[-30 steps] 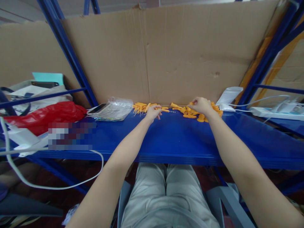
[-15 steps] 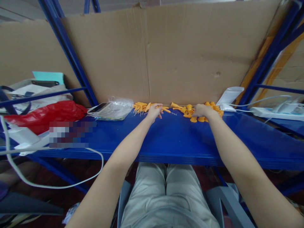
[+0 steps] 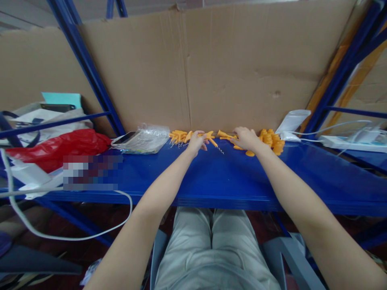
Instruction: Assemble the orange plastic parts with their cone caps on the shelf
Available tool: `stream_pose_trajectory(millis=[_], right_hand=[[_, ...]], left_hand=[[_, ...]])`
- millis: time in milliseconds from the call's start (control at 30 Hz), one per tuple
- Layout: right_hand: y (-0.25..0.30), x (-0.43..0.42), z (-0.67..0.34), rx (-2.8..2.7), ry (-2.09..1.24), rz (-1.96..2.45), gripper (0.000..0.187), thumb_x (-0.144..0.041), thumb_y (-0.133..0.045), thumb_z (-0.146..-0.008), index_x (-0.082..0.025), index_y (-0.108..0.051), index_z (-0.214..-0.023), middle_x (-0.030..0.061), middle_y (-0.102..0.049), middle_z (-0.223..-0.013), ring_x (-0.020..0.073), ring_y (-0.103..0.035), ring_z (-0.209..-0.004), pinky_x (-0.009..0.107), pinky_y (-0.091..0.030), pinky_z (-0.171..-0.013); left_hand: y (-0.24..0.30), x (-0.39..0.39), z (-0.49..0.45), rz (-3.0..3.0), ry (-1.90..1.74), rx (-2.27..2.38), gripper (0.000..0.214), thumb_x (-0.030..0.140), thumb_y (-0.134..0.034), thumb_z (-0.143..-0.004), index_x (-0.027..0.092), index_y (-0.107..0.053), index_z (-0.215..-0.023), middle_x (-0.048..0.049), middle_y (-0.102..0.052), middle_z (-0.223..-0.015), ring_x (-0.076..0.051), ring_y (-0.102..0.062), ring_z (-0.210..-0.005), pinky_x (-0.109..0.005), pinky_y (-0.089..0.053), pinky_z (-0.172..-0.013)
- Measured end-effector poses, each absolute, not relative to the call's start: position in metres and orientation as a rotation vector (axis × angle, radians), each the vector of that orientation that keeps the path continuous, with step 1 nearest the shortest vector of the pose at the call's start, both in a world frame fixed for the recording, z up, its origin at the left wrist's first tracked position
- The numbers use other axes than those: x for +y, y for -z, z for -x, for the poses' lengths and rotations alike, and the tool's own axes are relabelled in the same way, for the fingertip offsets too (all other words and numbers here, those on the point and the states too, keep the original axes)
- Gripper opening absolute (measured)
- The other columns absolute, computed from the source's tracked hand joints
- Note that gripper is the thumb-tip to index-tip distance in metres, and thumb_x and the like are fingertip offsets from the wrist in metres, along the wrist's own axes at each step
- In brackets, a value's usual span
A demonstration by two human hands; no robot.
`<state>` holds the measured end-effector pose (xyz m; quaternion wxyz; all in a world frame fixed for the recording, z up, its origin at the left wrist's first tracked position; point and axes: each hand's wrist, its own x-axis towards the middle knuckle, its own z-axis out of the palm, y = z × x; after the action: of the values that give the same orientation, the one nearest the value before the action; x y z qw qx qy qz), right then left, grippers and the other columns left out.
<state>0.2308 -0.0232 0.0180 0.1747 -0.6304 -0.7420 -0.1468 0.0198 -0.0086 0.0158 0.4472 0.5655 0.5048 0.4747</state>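
My left hand (image 3: 197, 143) is closed on an orange plastic piece with a thin metal spiral (image 3: 220, 151), which points toward the right front. Beside that hand, on its left, lies a pile of similar orange pieces with spirals (image 3: 179, 136). My right hand (image 3: 246, 139) is over the left part of a second orange pile, its fingers and thumb apart and partly covering the pieces below. To its right sit several orange cup-shaped pieces (image 3: 272, 141). An orange flared piece (image 3: 223, 133) lies between my hands, close to the cardboard.
A cardboard sheet (image 3: 229, 72) stands along the back of the blue shelf (image 3: 217, 177). On the left are a clear plastic bag (image 3: 151, 139), a red bag (image 3: 66, 147) and a white cable (image 3: 128, 209). At right stand a white holder (image 3: 293, 121) and a power strip (image 3: 353, 143).
My right hand has moved left over the orange pieces and its fingers have spread. The piece at my left hand has turned, so its spiral slants more toward me.
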Motion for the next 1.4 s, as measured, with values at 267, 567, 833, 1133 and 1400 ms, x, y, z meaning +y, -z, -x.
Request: stream_pose_trajectory(millis=[267,567,833,1133,1400], right_hand=[[-0.003,-0.034,-0.181,-2.386,0.243,1.198,0.051,-0.013,-0.042,-0.094,-0.023,-0.056,-0.142,0.0089,-0.070,-0.128,0.0225,-0.069,-0.108,0.040,-0.049,-0.096],[-0.003,-0.032,-0.185,-2.313,0.473,1.359,0.052,-0.011,-0.043,-0.091,-0.016,-0.057,-0.142,0.0146,-0.068,-0.131,0.0262,-0.063,-0.121,0.048,-0.042,-0.108],[-0.003,-0.025,-0.197,-2.283,0.480,1.501,0.053,-0.014,-0.039,-0.093,-0.013,-0.054,-0.145,0.0157,-0.068,-0.131,0.0244,-0.063,-0.123,0.043,-0.042,-0.108],[-0.001,-0.017,-0.211,-2.275,0.412,1.528,0.058,-0.014,-0.037,-0.096,-0.015,-0.042,-0.154,0.0142,-0.065,-0.137,0.0236,-0.063,-0.123,0.039,-0.044,-0.105],[-0.006,-0.021,-0.234,-2.076,0.423,2.094,0.041,-0.025,-0.050,-0.093,-0.020,-0.066,-0.130,0.0165,-0.072,-0.122,0.0319,-0.066,-0.116,0.044,-0.044,-0.094]], left_hand=[[-0.015,-0.007,-0.019,-1.280,-1.181,1.041,0.011,0.018,-0.044,-0.099,0.017,-0.055,-0.103,0.0070,-0.052,-0.052,-0.006,-0.045,-0.035,-0.018,-0.043,-0.045],[-0.012,-0.001,-0.020,-1.334,-1.109,0.992,0.024,0.037,-0.045,-0.101,0.017,-0.054,-0.111,0.0024,-0.064,-0.065,-0.008,-0.051,-0.037,-0.023,-0.050,-0.050],[-0.001,-0.014,-0.027,-1.692,-0.667,0.924,0.018,0.027,-0.060,-0.096,0.015,-0.062,-0.083,0.0010,-0.064,-0.062,-0.006,-0.054,-0.042,-0.019,-0.047,-0.048],[0.000,-0.006,-0.027,-1.581,-0.853,0.968,0.008,0.021,-0.064,-0.093,0.014,-0.066,-0.092,0.0019,-0.063,-0.065,-0.004,-0.053,-0.042,-0.020,-0.051,-0.054],[-0.006,0.018,-0.020,-1.544,-0.959,1.341,0.012,0.016,-0.049,-0.098,0.015,-0.059,-0.093,0.0050,-0.058,-0.059,-0.004,-0.048,-0.039,-0.017,-0.048,-0.050]])
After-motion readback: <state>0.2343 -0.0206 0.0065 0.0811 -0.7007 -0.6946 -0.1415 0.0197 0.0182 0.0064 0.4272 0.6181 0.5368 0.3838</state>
